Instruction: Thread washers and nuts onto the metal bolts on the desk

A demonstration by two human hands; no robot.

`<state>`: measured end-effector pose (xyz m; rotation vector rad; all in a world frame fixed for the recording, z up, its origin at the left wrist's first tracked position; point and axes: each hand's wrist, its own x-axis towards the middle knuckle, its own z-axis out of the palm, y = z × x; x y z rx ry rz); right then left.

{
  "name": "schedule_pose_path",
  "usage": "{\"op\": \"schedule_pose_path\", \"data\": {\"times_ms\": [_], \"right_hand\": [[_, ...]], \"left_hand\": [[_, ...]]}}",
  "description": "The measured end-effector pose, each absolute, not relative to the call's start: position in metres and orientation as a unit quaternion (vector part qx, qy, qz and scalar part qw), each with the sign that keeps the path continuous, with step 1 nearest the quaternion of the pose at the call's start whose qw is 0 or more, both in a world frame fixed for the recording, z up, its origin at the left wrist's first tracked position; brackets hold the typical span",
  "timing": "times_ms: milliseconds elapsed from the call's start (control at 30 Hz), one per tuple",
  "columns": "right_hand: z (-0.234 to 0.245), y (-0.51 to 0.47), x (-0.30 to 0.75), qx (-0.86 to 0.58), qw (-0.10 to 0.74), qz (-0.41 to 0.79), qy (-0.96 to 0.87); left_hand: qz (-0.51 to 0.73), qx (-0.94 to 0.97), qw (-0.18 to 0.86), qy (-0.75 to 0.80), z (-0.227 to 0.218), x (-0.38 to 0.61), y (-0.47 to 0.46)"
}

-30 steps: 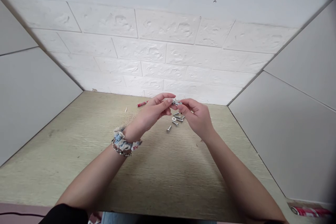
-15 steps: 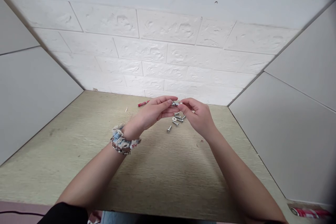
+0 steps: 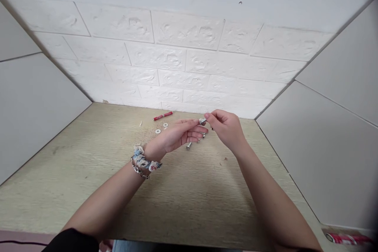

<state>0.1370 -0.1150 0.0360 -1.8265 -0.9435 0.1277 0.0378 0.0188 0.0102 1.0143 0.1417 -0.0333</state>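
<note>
A silver bolt (image 3: pixel 204 120) is held level above the table between my two hands. My right hand (image 3: pixel 226 129) pinches one end of it between thumb and forefinger. The thumb and forefinger of my left hand (image 3: pixel 180 134) close on the wider, round end, while its other fingers stretch out below, palm turned up. Whether a washer or nut sits at that round end is too small to tell. Under the left fingers, more bolts (image 3: pixel 203 136) lie partly hidden. One loose bolt (image 3: pixel 189 146) rests just in front of them.
Flat washers (image 3: pixel 158 131) lie on the wooden table (image 3: pixel 177 189) behind my left wrist. Farther back is a thin red tube (image 3: pixel 163 116). A white brick-pattern wall (image 3: pixel 171 57) closes the back, with pale panels on both sides. Another red cylinder (image 3: pixel 348 239) lies at lower right.
My left hand has lowered slightly and its fingers have spread, uncovering the washers and red tube behind it. The bolt has shifted a little to the right with my right hand.
</note>
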Motion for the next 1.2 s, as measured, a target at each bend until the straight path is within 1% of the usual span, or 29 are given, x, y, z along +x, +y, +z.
{"op": "schedule_pose_path", "data": {"times_ms": [133,367,533,767,900,1067,1200], "right_hand": [[0.036,-0.115,0.138,-0.767,0.506,0.060,-0.390],[0.036,-0.115,0.136,-0.776,0.494,0.062,-0.388],[0.037,-0.117,0.134,-0.766,0.509,0.103,-0.378],[0.039,-0.118,0.134,-0.740,0.536,0.122,-0.389],[0.044,-0.121,0.133,-0.729,0.527,0.140,-0.414],[0.047,-0.124,0.130,-0.715,0.506,0.123,-0.466],[0.042,-0.122,0.132,-0.699,0.542,0.088,-0.458]], "left_hand": [[0.002,0.499,0.862,0.083,0.012,0.038,0.017],[-0.002,0.513,0.853,0.094,0.014,0.037,0.017],[-0.002,0.494,0.865,0.086,0.012,0.036,0.016],[-0.045,0.459,0.884,0.077,0.006,0.037,0.014],[-0.012,0.462,0.885,0.053,0.006,0.038,0.011],[0.017,0.478,0.878,0.024,0.008,0.038,0.009],[0.028,0.478,0.878,0.024,0.011,0.037,0.008]]}}
